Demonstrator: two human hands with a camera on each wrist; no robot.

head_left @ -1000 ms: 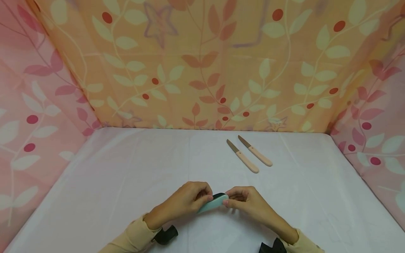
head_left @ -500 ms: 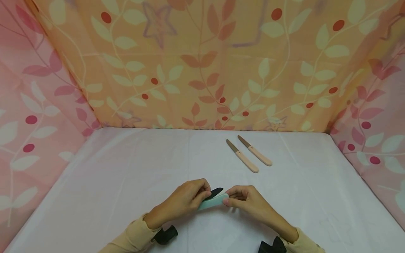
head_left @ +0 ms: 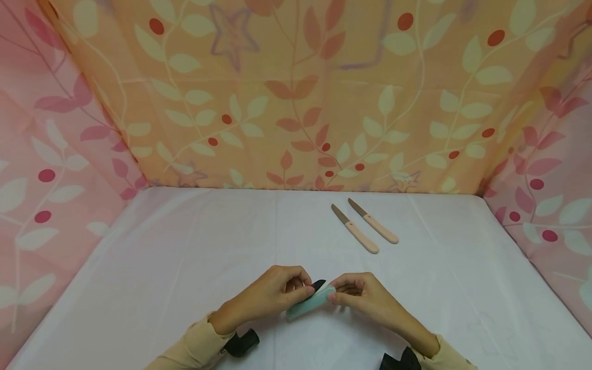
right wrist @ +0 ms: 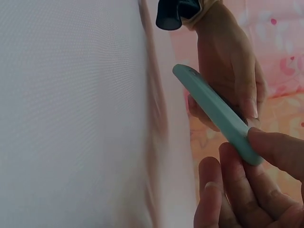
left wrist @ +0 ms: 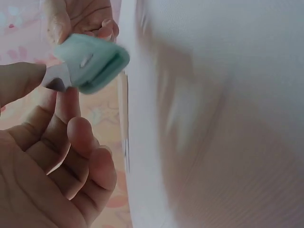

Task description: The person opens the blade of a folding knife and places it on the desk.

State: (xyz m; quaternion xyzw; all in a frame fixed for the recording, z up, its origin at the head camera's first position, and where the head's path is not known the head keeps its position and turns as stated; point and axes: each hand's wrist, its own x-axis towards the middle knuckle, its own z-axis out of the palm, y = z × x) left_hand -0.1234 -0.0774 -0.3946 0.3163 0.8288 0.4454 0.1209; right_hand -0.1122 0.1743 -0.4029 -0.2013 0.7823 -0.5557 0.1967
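Observation:
Both hands hold a folding knife (head_left: 306,308) with a mint-green handle and a black blade (head_left: 319,284), above the near middle of the table. My left hand (head_left: 273,293) pinches the blade between thumb and fingers, as the left wrist view shows at the dark blade (left wrist: 55,77). A slot runs along the handle (left wrist: 95,61) there. Thumb and fingers of my right hand (head_left: 370,299) grip the right end of the handle. In the right wrist view the handle (right wrist: 213,111) slants across, mostly hiding the blade. The blade stands slightly apart from the handle.
Two knives with pale handles, a nearer knife (head_left: 355,229) and a farther knife (head_left: 373,222), lie side by side on the white tablecloth (head_left: 208,236) beyond the right hand. Patterned cloth (head_left: 296,103) walls the back and both sides.
The black blade has lifted away from the handle, then come a little nearer to it. The handle's left end has dipped toward the person. Both hands stay in nearly the same place.

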